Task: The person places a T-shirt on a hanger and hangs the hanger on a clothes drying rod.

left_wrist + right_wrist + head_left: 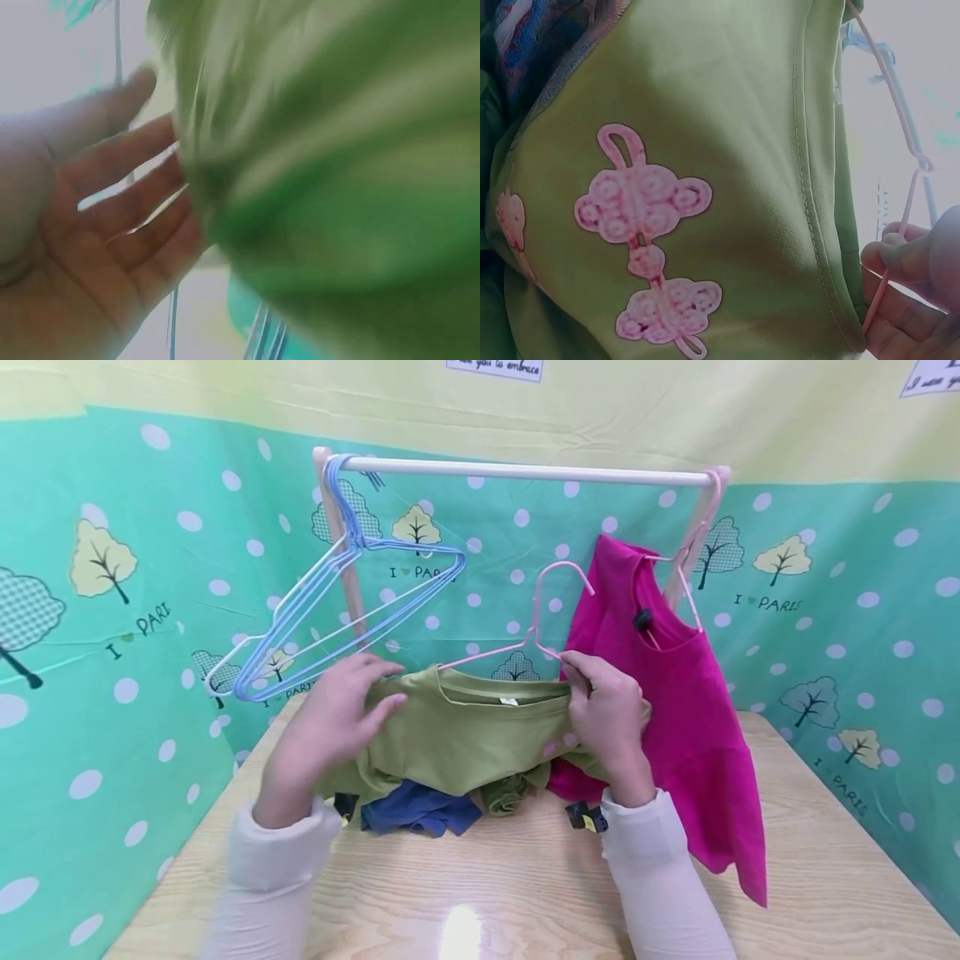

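Observation:
A green shirt [480, 735] hangs above the table with a pink hanger [487, 653] inside its neck, the hook standing up. My right hand [607, 706] pinches the hanger's right arm at the collar; the right wrist view shows thumb and fingers [907, 262] round the pink wire. Beside the shirt's left shoulder is my left hand [337, 714], its fingers spread. In the left wrist view the fingers [142, 210] look straight, their tips at the blurred green cloth [315, 150]. Pink knot-shaped prints [645, 202] show on the shirt front.
A rack with a white rail [525, 469] stands behind. Several blue and white hangers [352, 585] hang at its left end, a magenta shirt [690, 718] on a pink hanger at its right. Blue cloth [420, 810] lies on the wooden table [450, 877] below the green shirt.

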{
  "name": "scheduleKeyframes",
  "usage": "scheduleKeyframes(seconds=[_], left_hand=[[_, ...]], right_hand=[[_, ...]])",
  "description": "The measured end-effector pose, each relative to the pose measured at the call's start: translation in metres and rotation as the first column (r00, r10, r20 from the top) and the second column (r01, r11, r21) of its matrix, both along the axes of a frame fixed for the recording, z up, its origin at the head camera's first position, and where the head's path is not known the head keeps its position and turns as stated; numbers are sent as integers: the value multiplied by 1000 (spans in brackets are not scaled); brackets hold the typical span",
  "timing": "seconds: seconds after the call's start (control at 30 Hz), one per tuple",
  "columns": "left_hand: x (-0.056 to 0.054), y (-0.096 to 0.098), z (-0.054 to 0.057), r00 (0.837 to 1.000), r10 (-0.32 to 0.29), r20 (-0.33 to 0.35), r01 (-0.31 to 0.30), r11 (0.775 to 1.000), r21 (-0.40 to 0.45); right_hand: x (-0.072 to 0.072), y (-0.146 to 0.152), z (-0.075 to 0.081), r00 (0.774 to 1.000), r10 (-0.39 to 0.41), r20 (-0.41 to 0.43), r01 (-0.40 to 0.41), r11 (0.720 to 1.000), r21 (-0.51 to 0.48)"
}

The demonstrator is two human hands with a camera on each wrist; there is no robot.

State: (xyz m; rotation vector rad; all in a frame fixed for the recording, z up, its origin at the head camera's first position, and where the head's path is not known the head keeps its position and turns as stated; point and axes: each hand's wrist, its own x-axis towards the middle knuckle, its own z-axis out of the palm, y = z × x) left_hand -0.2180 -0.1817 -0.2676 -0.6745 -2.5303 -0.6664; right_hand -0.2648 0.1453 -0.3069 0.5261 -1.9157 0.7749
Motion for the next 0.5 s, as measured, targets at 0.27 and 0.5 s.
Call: scheduleKeyframes(seconds=[0.27,0.5], left_hand=[[-9,17,-8,995,36,-98,-37,999,-4],[-12,13,-9,990,59,-131,-52,997,56]], right_hand=[[2,-4,0,1000,16,-7,-16,1000,13],[2,2,2,1000,17,3,-17,1000,-6]])
